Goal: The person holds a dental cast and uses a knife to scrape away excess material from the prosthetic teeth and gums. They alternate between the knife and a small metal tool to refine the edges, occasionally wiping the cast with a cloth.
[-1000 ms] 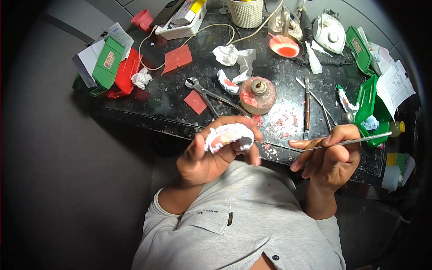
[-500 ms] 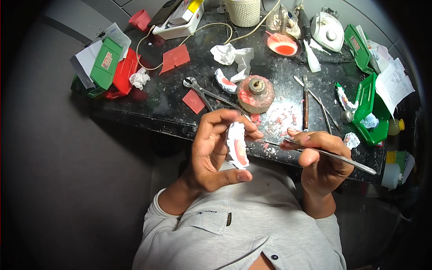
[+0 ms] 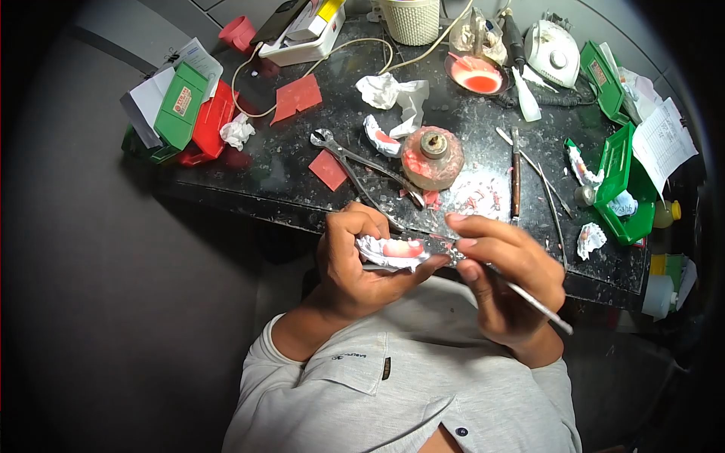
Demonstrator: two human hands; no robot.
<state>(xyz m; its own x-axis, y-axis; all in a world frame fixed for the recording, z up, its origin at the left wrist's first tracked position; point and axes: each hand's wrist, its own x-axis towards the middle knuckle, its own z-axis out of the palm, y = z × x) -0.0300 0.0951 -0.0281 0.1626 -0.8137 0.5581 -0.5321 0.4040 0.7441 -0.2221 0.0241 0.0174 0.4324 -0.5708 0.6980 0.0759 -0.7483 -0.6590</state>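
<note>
A white plaster dental cast (image 3: 374,251) with a pink wax section lies in my left hand (image 3: 353,273), the fingers wrapped behind it and the thumb along its near side. My right hand (image 3: 510,273) pinches a slim metal carving tool (image 3: 540,308). Its handle end slants down to the right, and its working tip is hard to make out close to the cast's right end. Both hands are close together in front of the table edge. Beyond them stands a glass spirit burner (image 3: 432,158) smeared with pink wax, with a second plaster cast (image 3: 381,137) beside it.
Pliers (image 3: 355,162) and red wax sheets (image 3: 297,98) lie on the black table (image 3: 257,177). White and pink shavings (image 3: 483,192) surround the burner's right side. A knife (image 3: 515,174) and thin tools lie there. Green boxes (image 3: 627,181) stand right, a dish of red wax (image 3: 477,75) behind.
My left hand has turned the cast from upright to nearly level and lowered slightly. My right hand has moved left, bringing the carving tool close to the cast.
</note>
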